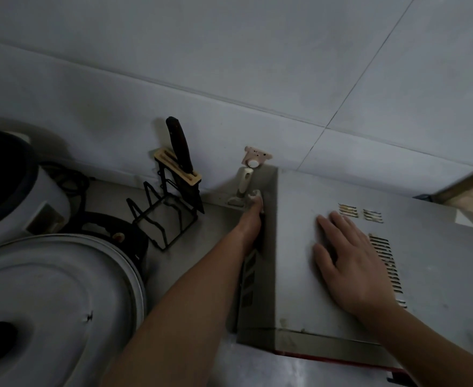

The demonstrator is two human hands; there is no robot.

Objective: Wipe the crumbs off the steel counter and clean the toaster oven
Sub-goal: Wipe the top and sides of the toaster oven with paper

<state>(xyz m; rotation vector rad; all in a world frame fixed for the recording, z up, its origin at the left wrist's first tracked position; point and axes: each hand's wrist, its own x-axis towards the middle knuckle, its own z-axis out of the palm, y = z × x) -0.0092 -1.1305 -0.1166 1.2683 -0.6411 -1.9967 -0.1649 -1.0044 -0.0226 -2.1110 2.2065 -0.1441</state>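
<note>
A: Where is the toaster oven (299, 247), and what are the hands doing?

B: The grey metal toaster oven sits on the steel surface (201, 261) against a tiled wall. The right hand (352, 263) lies flat and spread on the oven's top, just beside its vent slots, holding nothing. The left hand (250, 219) reaches down the oven's left side, toward its back corner. Its fingertips seem to pinch something pale, perhaps a cloth. I cannot tell for certain.

A: What else is near the oven?

B: To its left stand a black wire knife rack (168, 208) with one dark-handled knife, then a large round metal lid (56, 300) and a white cooker (20, 191). A small bear-shaped hook (257, 157) is on the wall behind the oven's back corner.

A: How should this wipe go?

B: I judge the flat hand should brace the oven so it does not slide, while the other draws crumbs forward out of the narrow gap.

A: Any writing?

B: None readable; the light is dim.
</note>
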